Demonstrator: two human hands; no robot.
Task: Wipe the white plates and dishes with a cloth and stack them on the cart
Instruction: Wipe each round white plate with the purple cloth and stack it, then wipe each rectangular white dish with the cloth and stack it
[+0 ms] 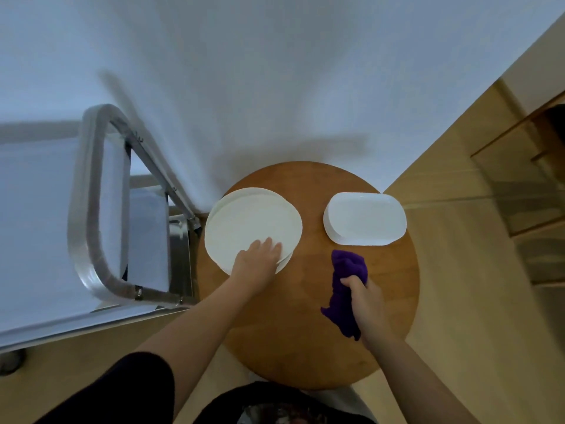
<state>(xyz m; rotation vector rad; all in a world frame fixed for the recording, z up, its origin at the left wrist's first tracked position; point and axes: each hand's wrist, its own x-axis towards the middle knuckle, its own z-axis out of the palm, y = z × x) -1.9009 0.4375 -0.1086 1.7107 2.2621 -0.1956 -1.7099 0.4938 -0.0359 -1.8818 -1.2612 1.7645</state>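
A stack of round white plates (244,221) sits on the left side of a round wooden table (308,332). My left hand (258,258) lies on the near edge of the top plate with its fingers straight. A stack of white oblong dishes (365,218) stands on the table's right side. My right hand (365,296) grips a purple cloth (347,280) over the table, just in front of the oblong dishes. The cloth hangs down on both sides of my fist.
A metal cart (39,228) with a tubular handle (88,209) stands to the left of the table, its flat top bare. A white wall rises behind. Wooden cabinetry (519,185) runs along the right.
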